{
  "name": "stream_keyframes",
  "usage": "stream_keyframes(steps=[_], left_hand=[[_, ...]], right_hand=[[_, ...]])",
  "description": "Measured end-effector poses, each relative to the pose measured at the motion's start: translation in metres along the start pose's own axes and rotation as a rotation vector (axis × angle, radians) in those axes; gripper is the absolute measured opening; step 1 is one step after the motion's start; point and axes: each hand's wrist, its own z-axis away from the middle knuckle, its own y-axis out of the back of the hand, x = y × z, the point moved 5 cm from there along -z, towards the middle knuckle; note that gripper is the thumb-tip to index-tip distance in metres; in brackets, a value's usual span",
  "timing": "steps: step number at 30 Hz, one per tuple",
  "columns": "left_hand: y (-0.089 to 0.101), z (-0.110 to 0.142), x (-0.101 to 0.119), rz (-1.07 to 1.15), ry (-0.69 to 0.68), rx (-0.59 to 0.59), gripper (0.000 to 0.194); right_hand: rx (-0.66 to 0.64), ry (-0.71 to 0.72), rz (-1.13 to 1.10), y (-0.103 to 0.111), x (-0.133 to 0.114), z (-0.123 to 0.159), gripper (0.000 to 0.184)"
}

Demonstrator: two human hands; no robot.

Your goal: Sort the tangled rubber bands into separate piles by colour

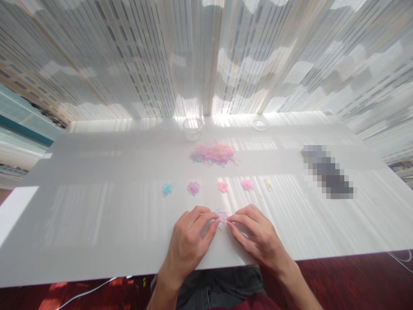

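Note:
My left hand (190,237) and my right hand (258,234) meet near the front edge of a white table (97,215). Both pinch a small tangle of thin pink and pale rubber bands (222,216) between their fingertips. Beyond them lies a row of small sorted heaps: a blue heap (167,188), a purple heap (193,187), two pink heaps (222,186) (247,184) and a few yellow bands (267,184). Further back sits a big mixed pile of bands (213,153).
A clear plastic cup (192,128) and a clear lid (260,125) stand at the table's far edge, before striped sheer curtains. A blurred dark object (327,171) lies at the right. White cables run over the red floor below.

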Motion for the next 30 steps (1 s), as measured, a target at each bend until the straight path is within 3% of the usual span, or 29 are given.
stream_keyframes(steps=[30], left_hand=[[-0.0013, 0.0021, -0.0013, 0.030, -0.003, -0.008, 0.010]], right_hand=[[-0.003, 0.028, -0.035, -0.0014, 0.0017, 0.0030, 0.012]])
